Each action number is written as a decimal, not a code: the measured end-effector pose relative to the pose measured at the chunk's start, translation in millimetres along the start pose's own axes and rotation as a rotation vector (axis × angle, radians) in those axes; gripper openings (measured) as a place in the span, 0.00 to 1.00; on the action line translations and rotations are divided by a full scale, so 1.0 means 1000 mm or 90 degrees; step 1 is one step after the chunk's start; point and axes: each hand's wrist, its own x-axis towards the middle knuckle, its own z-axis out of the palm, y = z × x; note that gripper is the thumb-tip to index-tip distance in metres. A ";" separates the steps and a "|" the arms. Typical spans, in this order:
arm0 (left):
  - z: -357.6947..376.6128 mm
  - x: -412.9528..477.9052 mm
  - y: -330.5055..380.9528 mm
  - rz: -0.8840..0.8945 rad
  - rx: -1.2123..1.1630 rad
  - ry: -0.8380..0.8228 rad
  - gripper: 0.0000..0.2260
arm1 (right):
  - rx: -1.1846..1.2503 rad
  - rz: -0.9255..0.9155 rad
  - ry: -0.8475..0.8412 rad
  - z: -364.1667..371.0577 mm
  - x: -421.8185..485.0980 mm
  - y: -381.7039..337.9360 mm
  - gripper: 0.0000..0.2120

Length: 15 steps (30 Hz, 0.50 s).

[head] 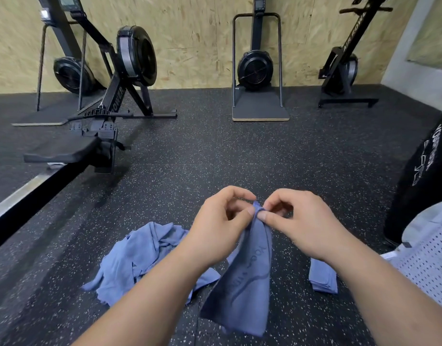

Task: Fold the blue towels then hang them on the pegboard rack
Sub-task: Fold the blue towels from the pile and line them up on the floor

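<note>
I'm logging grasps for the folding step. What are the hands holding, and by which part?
The left hand and right hand both pinch one blue towel at its bunched top edge, fingertips almost together; the rest hangs down.

Pinched towel: thin blue cloth, matt, soft weave, with a faint darker print on it. Towel pile on my left: same cloth, crumpled. Folded towel: same fabric, lying flat. Floor: black rubber, matt, grainy, white speckle. Wall: raw chipboard, rough flakes, no finish. Rower: black plastic fan housing with a slight sheen, matt black metal frame. Its rail: bare metal top, dull shine. Seat: matt black pad. Platform: dark matt top, pale wood edge. Mesh garment at my right: white perforated cloth.
</note>
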 end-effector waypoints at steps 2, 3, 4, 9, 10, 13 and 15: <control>0.001 -0.001 0.002 0.004 -0.010 -0.006 0.07 | 0.008 0.014 0.012 0.002 0.001 0.002 0.09; 0.001 -0.001 0.002 0.006 -0.015 -0.011 0.08 | 0.011 0.015 0.017 0.002 0.001 0.003 0.09; 0.001 -0.001 0.001 0.007 -0.020 -0.017 0.10 | 0.013 0.013 0.016 0.002 0.001 0.004 0.10; -0.005 0.002 -0.002 0.002 -0.004 -0.022 0.09 | 0.064 -0.004 -0.069 -0.002 0.001 0.005 0.06; -0.006 0.002 -0.002 0.008 0.010 -0.012 0.09 | 0.074 -0.005 -0.098 -0.004 0.001 0.006 0.06; -0.011 0.004 -0.004 0.006 0.028 0.037 0.10 | 0.073 0.000 -0.171 -0.010 0.001 0.009 0.05; -0.014 0.005 -0.005 -0.013 0.013 0.057 0.09 | 0.070 0.001 -0.153 -0.009 0.002 0.014 0.03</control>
